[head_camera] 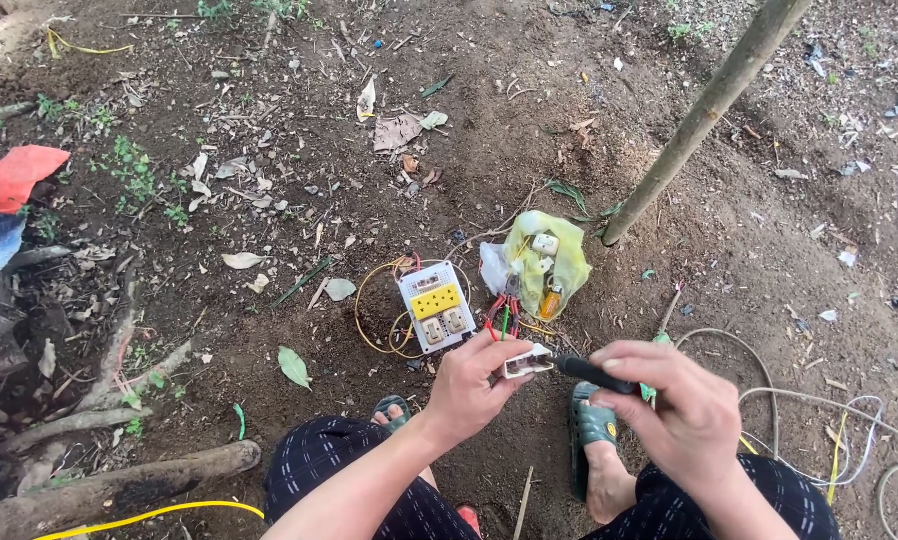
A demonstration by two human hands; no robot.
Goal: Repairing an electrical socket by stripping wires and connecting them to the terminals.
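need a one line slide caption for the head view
Squatting on bare soil, left hand holds a small white socket part, right hand a black-handled screwdriver, near a socket panel.

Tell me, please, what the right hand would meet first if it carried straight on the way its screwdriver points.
The right hand drives its black-handled screwdriver leftward, and the tip already seems to meet the small white part in the left hand.
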